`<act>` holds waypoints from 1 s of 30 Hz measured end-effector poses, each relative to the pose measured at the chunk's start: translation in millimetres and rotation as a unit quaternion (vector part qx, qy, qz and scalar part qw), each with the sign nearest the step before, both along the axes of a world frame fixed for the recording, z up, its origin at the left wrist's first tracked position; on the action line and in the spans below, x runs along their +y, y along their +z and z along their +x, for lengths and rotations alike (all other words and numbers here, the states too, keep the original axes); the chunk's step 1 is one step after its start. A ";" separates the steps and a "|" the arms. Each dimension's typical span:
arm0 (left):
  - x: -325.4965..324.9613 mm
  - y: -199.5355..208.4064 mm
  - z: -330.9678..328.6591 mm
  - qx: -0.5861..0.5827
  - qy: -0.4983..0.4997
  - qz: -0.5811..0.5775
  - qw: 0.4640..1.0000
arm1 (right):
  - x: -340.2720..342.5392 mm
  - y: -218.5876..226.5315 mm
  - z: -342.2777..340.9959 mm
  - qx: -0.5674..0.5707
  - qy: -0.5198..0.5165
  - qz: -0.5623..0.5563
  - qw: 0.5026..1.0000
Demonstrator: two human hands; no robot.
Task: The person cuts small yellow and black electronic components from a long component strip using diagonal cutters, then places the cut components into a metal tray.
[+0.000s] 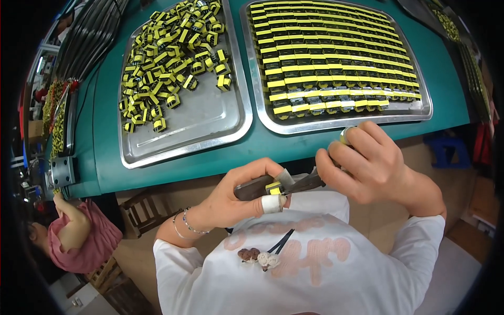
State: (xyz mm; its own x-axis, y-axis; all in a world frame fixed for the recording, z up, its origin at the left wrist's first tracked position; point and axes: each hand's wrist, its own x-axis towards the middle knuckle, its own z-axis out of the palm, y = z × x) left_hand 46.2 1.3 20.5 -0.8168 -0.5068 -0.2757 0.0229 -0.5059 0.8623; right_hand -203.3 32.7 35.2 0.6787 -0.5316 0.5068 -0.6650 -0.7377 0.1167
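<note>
My left hand (231,194) is closed, pinching a small yellow-and-black transformer (273,188) between thumb and forefinger, both wrapped in pale tape. Next to the part, a dark, narrow, blade-like thing (308,182) points toward my right hand; its kind is unclear. My right hand (365,163) is raised at the table's edge with its fingers curled in. Between those fingers shows a bit of a rounded, pale yellowish thing (345,135), mostly hidden. Both hands are in front of the table, just short of the two metal trays.
Loose transformers heap in the left tray (184,152). The right tray (346,124) holds them in tight rows. Both stand on a green table (105,152). A grey metal block (62,172) sits at the left edge. A person in pink (86,231) works at lower left.
</note>
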 end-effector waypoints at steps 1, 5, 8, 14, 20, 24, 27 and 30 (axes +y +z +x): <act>1.8 -0.1 0.7 0.012 -0.005 0.006 1.000 | 0.7 1.0 -0.1 0.003 0.009 0.000 1.000; 2.3 -1.8 9.0 0.007 -0.067 0.025 0.997 | 4.3 0.6 0.3 -0.012 0.018 -0.012 1.000; 4.1 -1.5 12.1 -0.003 -0.073 0.018 0.997 | 3.0 3.9 -11.8 -0.002 0.028 -0.003 1.000; 12.0 -3.2 32.4 0.036 0.148 -0.001 0.988 | 0.9 26.7 -46.0 -0.032 -0.150 0.001 0.988; 0.6 -1.6 5.4 0.004 0.088 -0.037 0.995 | -1.2 -0.2 1.3 -0.060 -0.065 0.082 0.993; 2.4 -0.7 9.0 -0.001 0.063 -0.017 0.998 | -5.4 -8.7 9.4 -0.087 -0.036 0.101 0.990; 2.7 -3.1 8.6 -0.016 0.049 -0.018 0.998 | -9.3 -8.6 12.6 -0.074 -0.031 0.083 0.993; 1.6 -5.7 8.2 -0.015 0.045 -0.016 0.999 | -12.3 -11.8 13.5 -0.071 -0.024 0.062 0.995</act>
